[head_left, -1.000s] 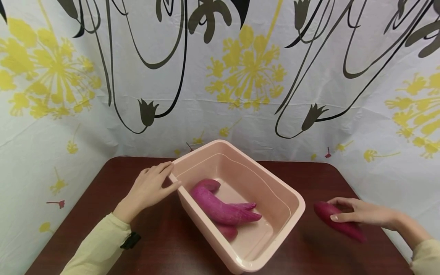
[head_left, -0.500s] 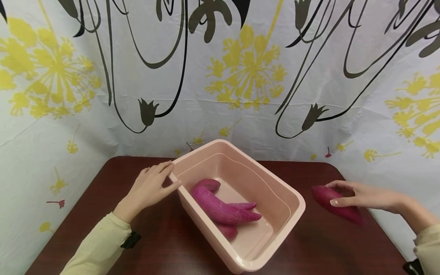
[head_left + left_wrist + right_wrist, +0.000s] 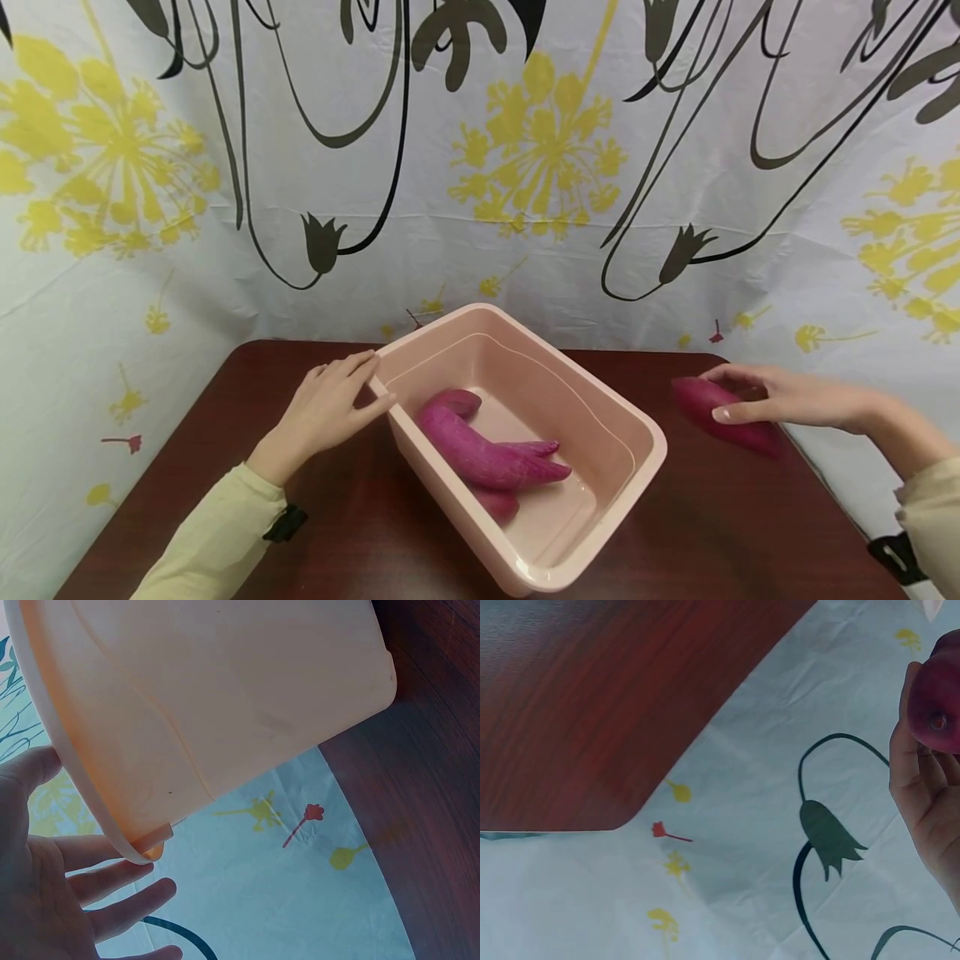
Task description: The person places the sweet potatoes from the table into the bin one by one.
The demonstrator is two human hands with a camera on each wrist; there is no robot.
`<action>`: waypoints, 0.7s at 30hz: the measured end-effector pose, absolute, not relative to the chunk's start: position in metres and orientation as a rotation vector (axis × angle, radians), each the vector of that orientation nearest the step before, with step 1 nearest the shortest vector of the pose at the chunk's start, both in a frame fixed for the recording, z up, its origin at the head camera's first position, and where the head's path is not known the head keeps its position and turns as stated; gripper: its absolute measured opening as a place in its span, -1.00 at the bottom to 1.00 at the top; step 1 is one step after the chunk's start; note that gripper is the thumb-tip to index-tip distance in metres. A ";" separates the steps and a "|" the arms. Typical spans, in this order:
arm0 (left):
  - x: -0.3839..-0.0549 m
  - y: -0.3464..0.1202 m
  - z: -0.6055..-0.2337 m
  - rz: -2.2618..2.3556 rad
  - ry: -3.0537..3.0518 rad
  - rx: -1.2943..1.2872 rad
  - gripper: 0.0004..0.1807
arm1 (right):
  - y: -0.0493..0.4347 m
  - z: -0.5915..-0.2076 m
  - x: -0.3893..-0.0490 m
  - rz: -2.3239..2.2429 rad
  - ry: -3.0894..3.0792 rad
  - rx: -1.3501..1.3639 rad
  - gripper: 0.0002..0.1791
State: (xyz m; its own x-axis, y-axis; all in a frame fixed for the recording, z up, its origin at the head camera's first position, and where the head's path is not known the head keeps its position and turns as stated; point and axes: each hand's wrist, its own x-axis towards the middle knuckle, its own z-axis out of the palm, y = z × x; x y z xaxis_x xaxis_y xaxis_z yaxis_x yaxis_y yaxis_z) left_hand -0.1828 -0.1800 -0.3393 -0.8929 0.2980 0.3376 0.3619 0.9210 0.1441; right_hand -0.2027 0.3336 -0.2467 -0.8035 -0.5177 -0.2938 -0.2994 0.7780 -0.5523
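Note:
A pale pink plastic bin (image 3: 555, 383) stands askew on the table, with several purple sweet potatoes (image 3: 480, 454) piled inside, partly hiding one another. At its left corner, my left hand (image 3: 322, 412) touches the rim with fingers extended. The left wrist view has the thumb against the rim (image 3: 71, 761) and the fingers spread around the corner. To the right of the bin, my right hand (image 3: 810, 398) holds another sweet potato (image 3: 697, 402) in the air between thumb and fingers. The right wrist view shows that sweet potato (image 3: 941, 697) end-on at the right edge.
The dark red-brown table (image 3: 352, 525) has rounded far corners. White cloth (image 3: 420, 183) printed with flowers hangs behind it and along both sides.
My right hand has risen, carrying the sweet potato up and slightly left in the head view. The left hand, the bin and the sweet potatoes in it have stayed put.

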 end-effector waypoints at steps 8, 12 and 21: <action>-0.183 -0.180 -0.339 -0.284 -2.769 -0.495 -0.28 | 0.318 -0.235 -0.207 -0.652 2.583 -0.651 -0.54; -0.183 -0.180 -0.340 -0.282 -2.772 -0.494 -0.28 | 0.312 -0.230 -0.211 -0.643 2.602 -0.654 -0.48; -0.183 -0.180 -0.340 -0.279 -2.778 -0.494 -0.28 | 0.293 -0.213 -0.222 -0.629 2.582 -0.646 -0.45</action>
State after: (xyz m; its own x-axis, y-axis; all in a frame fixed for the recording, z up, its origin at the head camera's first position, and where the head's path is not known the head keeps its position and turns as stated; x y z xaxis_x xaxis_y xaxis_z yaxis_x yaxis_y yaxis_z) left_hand -0.1826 -0.1800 -0.3398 -0.8942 0.3035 0.3290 0.3629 0.9218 0.1359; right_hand -0.2215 0.2935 -0.2127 -0.8114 -0.5189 -0.2690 -0.3370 0.7914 -0.5101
